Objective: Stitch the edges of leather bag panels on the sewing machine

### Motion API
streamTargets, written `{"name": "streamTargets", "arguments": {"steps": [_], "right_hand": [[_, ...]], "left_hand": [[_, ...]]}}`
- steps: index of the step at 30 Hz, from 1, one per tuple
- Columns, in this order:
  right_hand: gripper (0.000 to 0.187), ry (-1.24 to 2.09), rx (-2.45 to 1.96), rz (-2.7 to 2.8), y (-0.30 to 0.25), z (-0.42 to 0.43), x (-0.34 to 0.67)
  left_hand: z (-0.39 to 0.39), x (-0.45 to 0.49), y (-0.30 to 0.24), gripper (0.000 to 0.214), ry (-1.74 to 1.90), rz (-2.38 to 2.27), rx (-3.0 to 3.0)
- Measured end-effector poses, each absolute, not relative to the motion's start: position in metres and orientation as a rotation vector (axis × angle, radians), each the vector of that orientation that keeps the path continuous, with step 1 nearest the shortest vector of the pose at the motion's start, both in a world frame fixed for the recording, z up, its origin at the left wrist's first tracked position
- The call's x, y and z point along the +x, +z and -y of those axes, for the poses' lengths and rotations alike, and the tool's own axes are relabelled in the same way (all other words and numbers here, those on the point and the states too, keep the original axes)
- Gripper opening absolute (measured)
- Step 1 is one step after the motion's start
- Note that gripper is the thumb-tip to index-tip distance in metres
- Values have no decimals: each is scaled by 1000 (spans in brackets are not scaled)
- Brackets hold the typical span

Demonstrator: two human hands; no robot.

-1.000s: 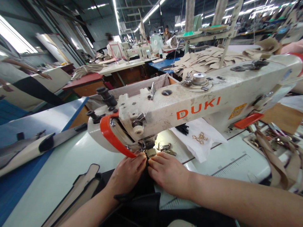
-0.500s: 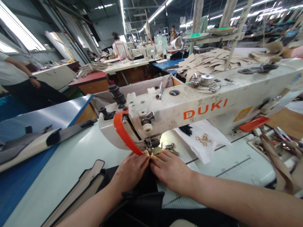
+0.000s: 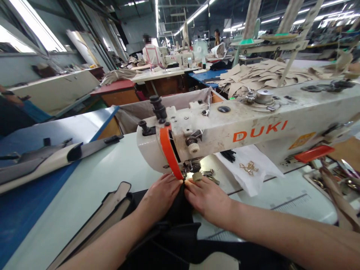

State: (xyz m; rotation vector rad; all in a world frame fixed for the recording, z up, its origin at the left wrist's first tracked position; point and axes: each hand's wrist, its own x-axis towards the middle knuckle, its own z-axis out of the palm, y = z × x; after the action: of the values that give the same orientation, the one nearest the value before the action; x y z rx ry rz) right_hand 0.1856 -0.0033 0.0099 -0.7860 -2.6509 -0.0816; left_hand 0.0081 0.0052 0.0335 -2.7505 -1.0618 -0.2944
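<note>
Both my hands rest on a black fabric piece (image 3: pixel 180 228) at the needle of a white DUKI sewing machine (image 3: pixel 247 123). My left hand (image 3: pixel 160 195) presses the fabric on the left of the presser foot (image 3: pixel 197 175), fingers close together and pointing forward. My right hand (image 3: pixel 209 198) does the same on the right, fingertips nearly touching those of the left. An orange guard (image 3: pixel 170 152) curves down over the needle area, so the needle itself is hidden.
A beige and black strap piece (image 3: pixel 107 213) lies left of my arms, and a longer one (image 3: pixel 50 159) on the blue table. Gold metal rings (image 3: pixel 249 167) sit on white paper behind the machine. Tan straps (image 3: pixel 340 195) lie at right. Other workers sit at distant tables.
The view has shifted so the machine and my hands sit further right in frame. My hands stay pressed on the black fabric at the presser foot. A person at the far left has mostly left view.
</note>
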Motion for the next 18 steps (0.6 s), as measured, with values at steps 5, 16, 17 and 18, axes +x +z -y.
{"name": "streamTargets", "arguments": {"steps": [5,16,17,18], "right_hand": [[10,-50,-771,2671,10,-2,185],[15,-48,-760,2683,9,-9,187],[15,-48,-765,2689,9,-9,187],[14,-52,-767,2693,9,-9,187]], "left_hand": [[-9,5,30,30,-263,1157,-2738],[-14,4,26,30,-542,1254,-2673],[-15,4,26,29,-535,1305,-2669],[-15,4,26,28,-518,1351,-2664]]}}
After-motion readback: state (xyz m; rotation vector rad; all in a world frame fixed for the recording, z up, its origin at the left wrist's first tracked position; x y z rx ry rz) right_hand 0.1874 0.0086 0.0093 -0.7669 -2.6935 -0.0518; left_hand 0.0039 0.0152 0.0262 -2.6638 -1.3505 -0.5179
